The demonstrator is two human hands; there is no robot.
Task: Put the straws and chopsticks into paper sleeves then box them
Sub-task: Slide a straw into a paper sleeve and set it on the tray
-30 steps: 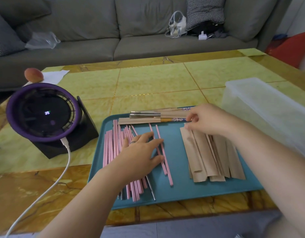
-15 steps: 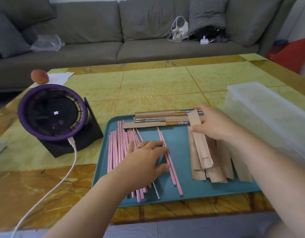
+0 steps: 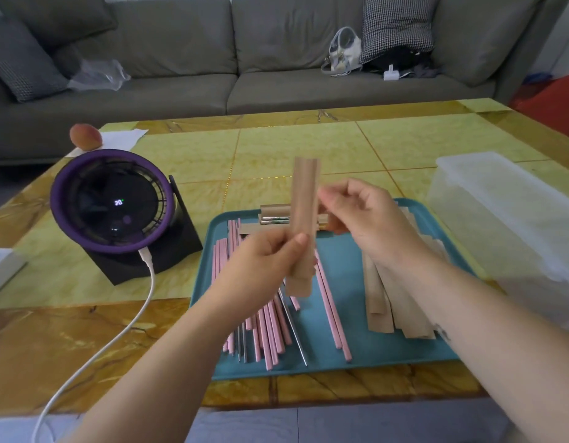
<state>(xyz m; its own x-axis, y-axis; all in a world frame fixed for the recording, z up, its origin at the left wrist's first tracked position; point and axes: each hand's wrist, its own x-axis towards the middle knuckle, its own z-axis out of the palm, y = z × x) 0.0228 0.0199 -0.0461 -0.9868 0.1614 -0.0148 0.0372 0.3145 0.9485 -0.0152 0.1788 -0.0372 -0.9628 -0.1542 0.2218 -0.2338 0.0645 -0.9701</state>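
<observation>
Left hand (image 3: 264,260) pinches paper sleeve (image 3: 304,212) near its lower end, upright above teal tray (image 3: 372,350). Right hand (image 3: 366,219) has fingers curled at the sleeve's edge; gripping or only touching, cannot tell. Pink straws (image 3: 270,327) lie loose on the tray. Risk: sleeve mouth stays flat, so a straw jams and crumples or tears the thin paper.

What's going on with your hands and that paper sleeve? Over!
Left hand pinches paper sleeve, upright over tray. Right hand at its edge, grip unclear. Pink straws lie on tray. Nothing blocking.
</observation>
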